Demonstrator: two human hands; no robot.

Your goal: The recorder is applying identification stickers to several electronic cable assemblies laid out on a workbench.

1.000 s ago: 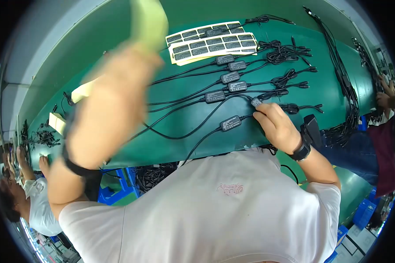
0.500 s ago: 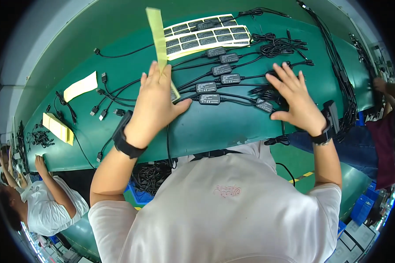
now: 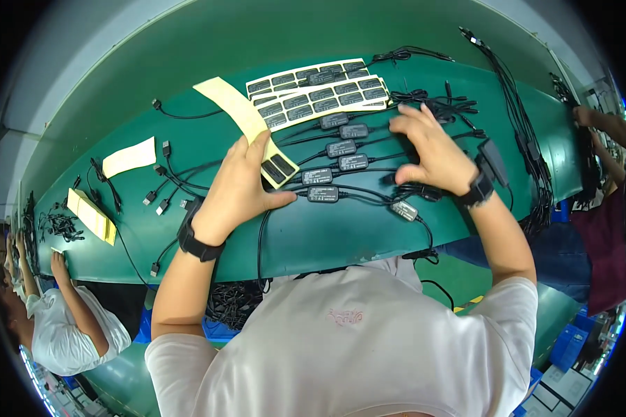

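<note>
Loosely, left hand (image 3: 238, 177) holds a curved yellow strip (image 3: 234, 106); right hand (image 3: 435, 154), half-open, seems empty

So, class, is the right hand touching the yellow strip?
No, the strip is held by the left hand, and the right hand is well apart from it.

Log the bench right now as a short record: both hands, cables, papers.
Left hand: holds a yellow strip with dark labels near its lower end
Right hand: open, over the cables; contact unclear
Small black boxes: in line on cables, grouped between the hands
Label sheets: overlapping, beyond the boxes
Other papers: a pale yellow piece and a yellow stack, left of the left hand
Far right: long cable bundle
Surface: green table
</note>
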